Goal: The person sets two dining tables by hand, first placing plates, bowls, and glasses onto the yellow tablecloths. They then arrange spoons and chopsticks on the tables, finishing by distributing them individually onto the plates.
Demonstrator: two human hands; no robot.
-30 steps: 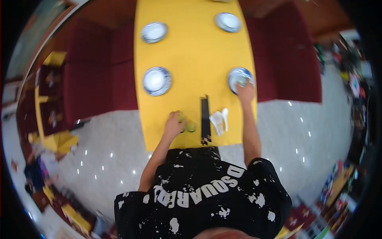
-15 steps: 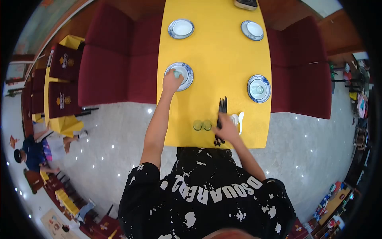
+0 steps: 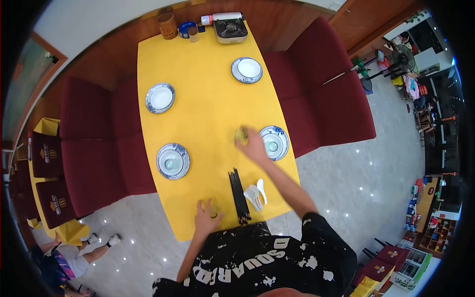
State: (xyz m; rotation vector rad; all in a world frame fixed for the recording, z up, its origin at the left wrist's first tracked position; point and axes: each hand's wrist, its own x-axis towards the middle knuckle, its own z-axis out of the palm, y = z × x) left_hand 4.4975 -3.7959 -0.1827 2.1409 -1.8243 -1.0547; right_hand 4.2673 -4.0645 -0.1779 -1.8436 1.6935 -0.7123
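Observation:
My right hand (image 3: 253, 146) is closed on a small greenish glass (image 3: 241, 134), blurred by motion, held over the table just left of the near-right place setting. At the near-left part of the table, my left hand (image 3: 207, 218) has its fingers spread beside a second glass (image 3: 214, 210), which sits between thumb and index finger. Between my arms lies a bundle of dark chopsticks (image 3: 239, 197). White soup spoons (image 3: 253, 198) rest right of it. A clear glass (image 3: 170, 164) stands in the near-left bowl, another clear glass (image 3: 273, 144) in the near-right one.
Blue-patterned plates with white bowls, a far-left bowl (image 3: 161, 98) and a far-right bowl (image 3: 248, 68), sit farther back on the yellow table (image 3: 198, 123). At the far end stand a portable stove (image 3: 231, 30) and a brown container (image 3: 167, 25). Maroon benches (image 3: 101, 168) flank the table.
My left hand has left the near-left bowl and come down to one glass. My right hand has moved from the chopsticks up and now carries the other glass. The view has shifted.

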